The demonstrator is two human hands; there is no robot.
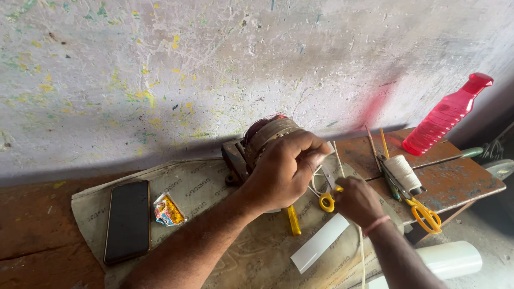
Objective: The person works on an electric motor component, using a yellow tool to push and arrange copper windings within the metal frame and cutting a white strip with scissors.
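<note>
The left hand (286, 168) clamps the round copper-wound motor stator (262, 139); the right hand (356, 200) grips small yellow-handled scissors (327, 195) — a slip could nick the windings or the thin white cord (336, 155).

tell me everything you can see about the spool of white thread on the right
The spool of white thread is a fat cylinder wound tightly with off-white cord, lying on its side on the rusty brown bench top. It points diagonally, one end toward the wall. It rests against a pair of yellow-handled scissors, whose blades run beneath or beside it, and thin sticks lie just behind it. Neither hand touches it; the right hand is the nearer. Its core is hidden.
</note>
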